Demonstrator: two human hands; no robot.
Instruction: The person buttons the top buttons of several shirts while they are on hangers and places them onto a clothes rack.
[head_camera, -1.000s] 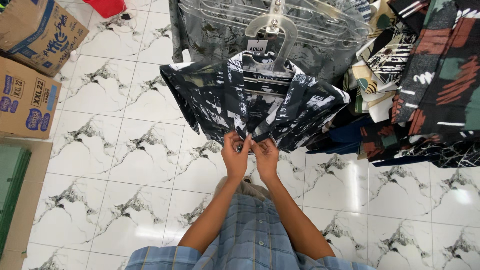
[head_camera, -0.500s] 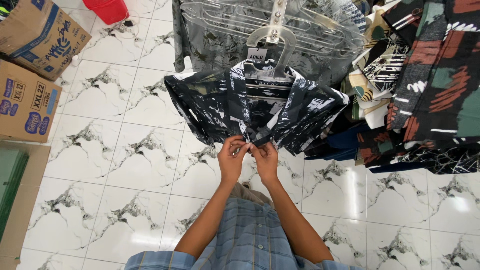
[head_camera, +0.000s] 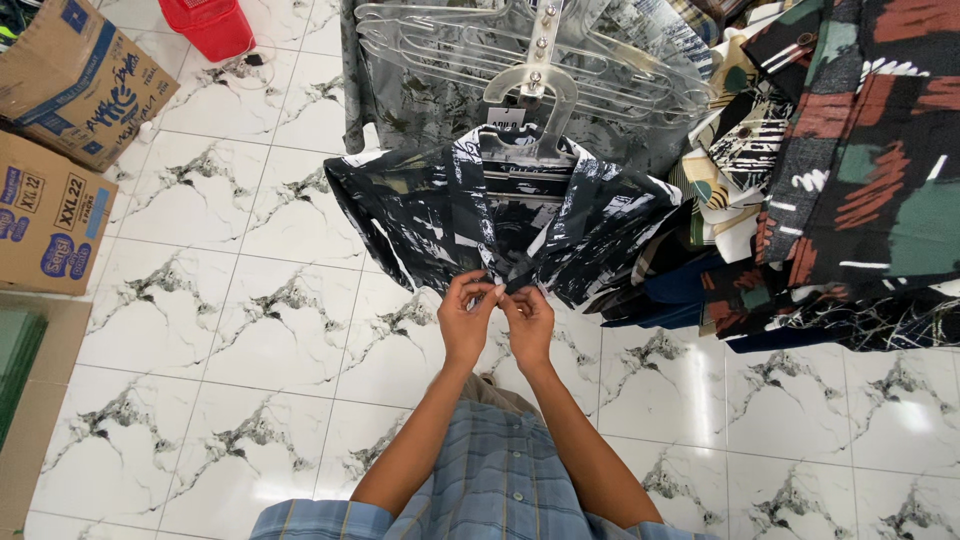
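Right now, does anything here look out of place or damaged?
Nothing stands out. Both hands, left and right, pinch the front of the dark shirt on its hanger. Boxes sit on the floor.

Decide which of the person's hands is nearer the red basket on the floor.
Left. The left hand is on the basket's side; the right hand sits just beyond it.

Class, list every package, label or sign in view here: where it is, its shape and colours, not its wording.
Upper box: top left on the floor, brown cardboard, blue print, tilted.
Lower box: left edge below it, brown cardboard, blue and purple print, pale blue sticker.
Tag: small white rectangle at the hanger, above the dark shirt.
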